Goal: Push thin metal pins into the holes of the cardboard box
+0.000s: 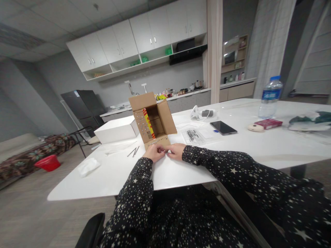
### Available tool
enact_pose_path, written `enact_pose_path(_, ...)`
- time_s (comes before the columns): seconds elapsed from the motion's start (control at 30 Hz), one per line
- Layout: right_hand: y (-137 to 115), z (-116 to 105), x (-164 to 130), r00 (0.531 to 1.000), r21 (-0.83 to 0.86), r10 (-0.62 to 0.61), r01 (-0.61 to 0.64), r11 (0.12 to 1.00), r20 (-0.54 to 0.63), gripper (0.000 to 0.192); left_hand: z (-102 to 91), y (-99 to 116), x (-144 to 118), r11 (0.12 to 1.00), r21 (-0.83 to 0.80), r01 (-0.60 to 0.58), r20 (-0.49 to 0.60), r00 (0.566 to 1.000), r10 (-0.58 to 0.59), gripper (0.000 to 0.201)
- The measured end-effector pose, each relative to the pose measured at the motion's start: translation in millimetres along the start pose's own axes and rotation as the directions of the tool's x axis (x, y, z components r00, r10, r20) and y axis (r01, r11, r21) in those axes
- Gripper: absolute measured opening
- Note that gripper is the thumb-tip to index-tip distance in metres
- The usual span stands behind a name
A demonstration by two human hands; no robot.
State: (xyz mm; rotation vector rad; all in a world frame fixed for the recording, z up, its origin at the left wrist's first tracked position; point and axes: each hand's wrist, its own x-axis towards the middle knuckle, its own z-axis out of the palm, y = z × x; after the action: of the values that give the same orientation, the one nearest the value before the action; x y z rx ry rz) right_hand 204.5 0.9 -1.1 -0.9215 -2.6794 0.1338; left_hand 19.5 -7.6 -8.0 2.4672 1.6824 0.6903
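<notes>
Cardboard box [159,122] is standing open on the bench [108,182], just beyond my bent fingers [169,148], long side roughly upright; left hand [154,153] is resting nearer, at its lower flap [158,141], right hand [177,151] beside. Grasp: cannot tell.

One head camera had it all, and it looked forward and down over the white table [103,182], very wide! Starred sleeves [222,160] loomed nearest, left hand [155,152] and right hand [176,151] sat mid-frame, and wall cabinets [144,29] stood far back, slanting upward to the right!
</notes>
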Motion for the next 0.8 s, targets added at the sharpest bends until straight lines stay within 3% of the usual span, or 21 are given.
enact_pose_path(0.5, -2.1, -1.3, -0.4, 1.000, 0.015, 0.004, -0.004, 1.000, 0.000, 0.030, 4.3, -4.2, 0.7, 0.999, 0.032, 0.021, -0.013, 1.000, -0.020, 0.015)
enact_pose_path(0.8, -1.1, 0.8, -0.1, 1.000, 0.003, 0.016, -0.016, 1.000, -0.008, 0.030, -1.0, 3.8, -1.7, 0.993, 0.114, 0.034, 0.005, 0.999, -0.035, 0.014)
